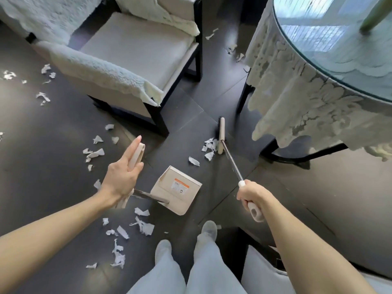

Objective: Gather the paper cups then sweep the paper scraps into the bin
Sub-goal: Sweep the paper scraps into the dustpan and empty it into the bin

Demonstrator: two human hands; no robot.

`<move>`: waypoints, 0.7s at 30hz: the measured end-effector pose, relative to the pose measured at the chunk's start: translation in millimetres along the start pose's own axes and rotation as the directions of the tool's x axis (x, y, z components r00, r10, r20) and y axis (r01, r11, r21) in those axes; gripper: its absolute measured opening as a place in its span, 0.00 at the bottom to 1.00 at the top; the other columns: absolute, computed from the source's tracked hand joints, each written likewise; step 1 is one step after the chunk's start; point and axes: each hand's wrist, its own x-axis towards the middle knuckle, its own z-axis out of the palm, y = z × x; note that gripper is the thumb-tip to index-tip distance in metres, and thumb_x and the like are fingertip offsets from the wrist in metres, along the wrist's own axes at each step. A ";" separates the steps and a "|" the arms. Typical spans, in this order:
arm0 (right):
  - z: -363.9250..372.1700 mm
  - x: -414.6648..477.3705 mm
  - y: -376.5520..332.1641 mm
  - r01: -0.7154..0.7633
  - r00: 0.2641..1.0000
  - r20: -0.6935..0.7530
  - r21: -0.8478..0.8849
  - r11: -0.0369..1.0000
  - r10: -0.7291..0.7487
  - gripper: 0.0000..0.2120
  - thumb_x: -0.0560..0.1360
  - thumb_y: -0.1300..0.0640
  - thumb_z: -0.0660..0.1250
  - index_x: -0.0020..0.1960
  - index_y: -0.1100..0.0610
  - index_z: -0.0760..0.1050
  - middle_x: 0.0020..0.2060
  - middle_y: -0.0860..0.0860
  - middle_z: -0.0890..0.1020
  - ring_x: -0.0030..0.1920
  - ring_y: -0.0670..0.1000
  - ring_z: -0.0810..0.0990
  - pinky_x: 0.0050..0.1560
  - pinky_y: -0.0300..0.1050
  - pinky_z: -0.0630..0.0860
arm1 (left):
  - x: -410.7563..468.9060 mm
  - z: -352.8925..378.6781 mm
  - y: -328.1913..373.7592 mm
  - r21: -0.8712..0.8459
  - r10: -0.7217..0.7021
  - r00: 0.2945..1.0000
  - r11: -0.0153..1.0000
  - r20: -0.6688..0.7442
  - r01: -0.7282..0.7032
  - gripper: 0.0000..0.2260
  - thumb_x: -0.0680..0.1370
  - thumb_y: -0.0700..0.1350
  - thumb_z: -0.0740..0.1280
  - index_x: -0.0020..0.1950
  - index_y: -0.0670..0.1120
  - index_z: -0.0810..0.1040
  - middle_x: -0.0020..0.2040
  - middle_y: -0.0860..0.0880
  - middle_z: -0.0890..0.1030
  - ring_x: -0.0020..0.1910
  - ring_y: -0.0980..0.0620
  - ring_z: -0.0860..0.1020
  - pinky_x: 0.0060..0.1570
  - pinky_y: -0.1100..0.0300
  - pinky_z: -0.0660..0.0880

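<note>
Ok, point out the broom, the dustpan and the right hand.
broom (221, 130): head view, beige bar of its head.
dustpan (184, 200): head view, flat face below the orange label.
right hand (252, 194): head view, back of the hand.

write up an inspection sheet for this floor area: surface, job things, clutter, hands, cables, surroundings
surface: dark tiled floor, littered.
job's things: paper scraps scattered widely, one cluster against the broom head; dustpan close by; no cups or bin seen.
clutter: nothing seen beyond the scraps.
grips: left hand holds the dustpan handle; right hand grips the broom handle.
cables: nothing seen.
surroundings: padded chair ahead left; glass-topped table with lace cloth on the right.
</note>
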 end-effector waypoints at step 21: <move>165.4 -164.3 28.4 -0.083 0.996 -0.015 0.283 0.956 0.091 0.12 0.74 0.71 0.57 0.55 0.62 0.71 0.33 0.57 0.73 0.27 0.51 0.69 0.27 0.39 0.69 | -119.1 -46.3 -99.2 -0.056 0.119 0.983 0.992 0.139 -0.112 0.31 0.79 0.41 0.64 0.69 0.73 0.60 0.60 0.63 0.73 0.55 0.58 0.76 0.63 0.65 0.68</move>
